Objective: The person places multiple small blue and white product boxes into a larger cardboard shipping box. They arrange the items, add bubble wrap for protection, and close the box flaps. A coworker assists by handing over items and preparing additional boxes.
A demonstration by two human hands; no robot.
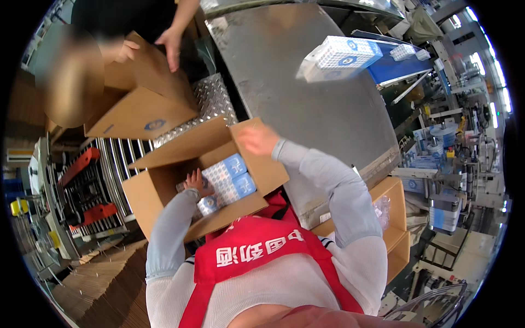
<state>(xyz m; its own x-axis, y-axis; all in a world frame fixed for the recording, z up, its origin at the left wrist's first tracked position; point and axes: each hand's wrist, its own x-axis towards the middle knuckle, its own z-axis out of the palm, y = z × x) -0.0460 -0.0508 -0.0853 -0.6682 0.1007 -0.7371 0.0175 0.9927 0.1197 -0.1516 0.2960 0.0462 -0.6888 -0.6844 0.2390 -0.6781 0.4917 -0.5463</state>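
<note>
An open cardboard carton (156,191) stands in front of me with its flaps raised. Inside it, blue-and-white patterned packs (227,177) lie side by side. My left hand (198,184) reaches into the carton and touches the left end of these packs, fingers spread. Over the carton's right flap is my right hand (260,138), smeared by motion; whether it touches the flap or grips anything cannot be made out. Farther off on the metal table sits a block of similar patterned packs (340,59), apart from both hands.
A grey metal table (306,115) spans the middle. Behind it a blue conveyor (402,68) carries small packs. At far left a co-worker's hands (170,46) are at another carton (147,109). Rollers (117,158) and stacked flat cardboard (109,284) lie left; a brown box (396,218) stands right.
</note>
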